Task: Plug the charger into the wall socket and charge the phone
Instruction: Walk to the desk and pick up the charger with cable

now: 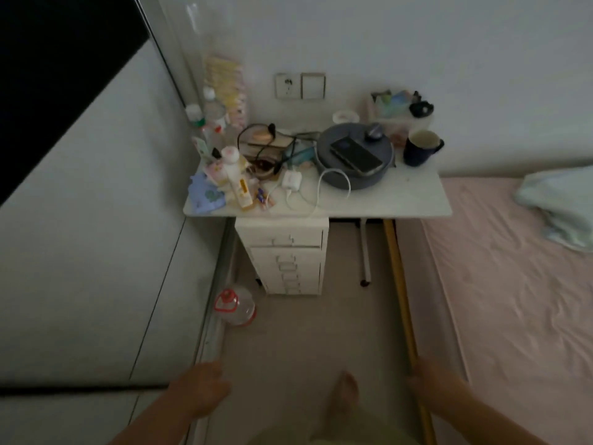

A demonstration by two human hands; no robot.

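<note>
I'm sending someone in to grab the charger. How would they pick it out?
Go to the white table under the wall socket. The charger lies near its front, left of the round grey disc: a small white block trailing a looped white cable.

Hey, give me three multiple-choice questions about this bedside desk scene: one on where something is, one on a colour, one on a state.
1. Where does the dark slab phone lie?
A. on the round grey disc-shaped device
B. on the pink bed
C. on the floor

2. What colour is the charger brick on the white desk?
A. black
B. white
C. red

3. What state is the white wall socket in?
A. charger plugged in
B. covered with tape
C. nothing plugged in

Answers: 1 A, the phone rests on top of the disc. 2 B, the brick and its cable look white. 3 C, the socket face is bare and the brick lies on the desk.
</note>
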